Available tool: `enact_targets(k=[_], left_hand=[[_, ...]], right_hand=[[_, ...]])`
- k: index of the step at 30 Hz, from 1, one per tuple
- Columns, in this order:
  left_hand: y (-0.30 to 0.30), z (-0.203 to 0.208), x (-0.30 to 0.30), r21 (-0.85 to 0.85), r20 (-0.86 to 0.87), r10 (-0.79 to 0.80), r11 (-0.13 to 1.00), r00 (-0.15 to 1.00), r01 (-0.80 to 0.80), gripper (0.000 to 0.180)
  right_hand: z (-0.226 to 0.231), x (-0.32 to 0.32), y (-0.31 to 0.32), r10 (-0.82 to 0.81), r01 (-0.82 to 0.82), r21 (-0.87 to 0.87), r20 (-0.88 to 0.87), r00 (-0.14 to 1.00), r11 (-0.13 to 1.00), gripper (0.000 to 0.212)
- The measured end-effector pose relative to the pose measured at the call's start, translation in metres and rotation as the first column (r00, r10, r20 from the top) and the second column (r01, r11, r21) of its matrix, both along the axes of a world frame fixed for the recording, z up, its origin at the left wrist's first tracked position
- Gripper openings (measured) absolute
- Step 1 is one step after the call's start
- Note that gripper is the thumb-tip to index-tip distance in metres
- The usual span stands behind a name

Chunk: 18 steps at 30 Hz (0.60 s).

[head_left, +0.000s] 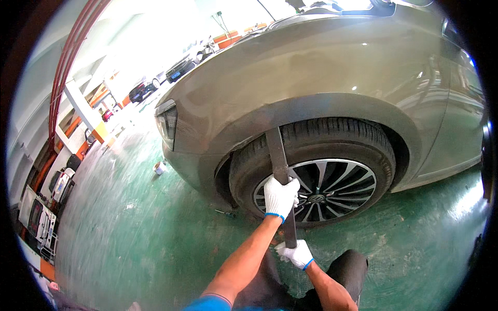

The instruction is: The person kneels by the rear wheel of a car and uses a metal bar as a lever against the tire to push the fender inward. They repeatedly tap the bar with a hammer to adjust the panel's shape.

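A long flat dark bar (278, 153) stands almost upright in front of the car's front wheel (332, 192). Its upper end reaches the lip of the wheel arch (254, 123); whether the tip goes behind the lip is hidden. My left hand (281, 197), in a white knit glove with a blue cuff, is closed around the bar's middle, in front of the tyre and spokes. Lower down, my right hand (296, 255), gloved alike, grips the bar's bottom end. The beige fender (321, 62) above the arch has dull, scuffed patches near the lip.
My bent knee (348, 272) is close to my right forearm. A small white tub (159, 168) stands on the green floor (129, 233) past the front bumper. A thin tool (224, 212) lies beside the tyre. Other cars (182, 66) are parked far back, near a pillar (88, 111).
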State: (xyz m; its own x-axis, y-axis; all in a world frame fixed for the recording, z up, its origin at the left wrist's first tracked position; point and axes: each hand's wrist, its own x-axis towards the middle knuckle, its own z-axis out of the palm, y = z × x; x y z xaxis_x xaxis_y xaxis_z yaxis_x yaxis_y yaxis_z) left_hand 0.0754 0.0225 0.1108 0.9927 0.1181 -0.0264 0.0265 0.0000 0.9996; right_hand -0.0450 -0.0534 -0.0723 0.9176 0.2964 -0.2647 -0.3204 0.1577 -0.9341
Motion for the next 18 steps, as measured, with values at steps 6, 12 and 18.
enact_targets(k=[6, 12, 18], left_hand=[[0.002, -0.002, 0.001, 0.025, 0.020, 0.010, 1.000, 1.000, -0.010, 0.017], [-0.003, -0.005, -0.003, 0.080, 0.094, 0.084, 0.993, 0.992, -0.092, 0.022], [-0.002, -0.005, -0.006, 0.065, 0.007, 0.091, 0.994, 0.996, -0.092, 0.020]], right_hand=[[-0.005, 0.000, 0.007, -0.063, 0.062, 0.020, 0.036, 0.997, 0.998, 0.016], [0.001, 0.001, 0.014, -0.159, 0.161, -0.054, 0.046, 0.986, 0.985, 0.015], [-0.013, 0.003, 0.021, -0.208, 0.229, -0.109, 0.172, 0.963, 0.967, 0.021]])
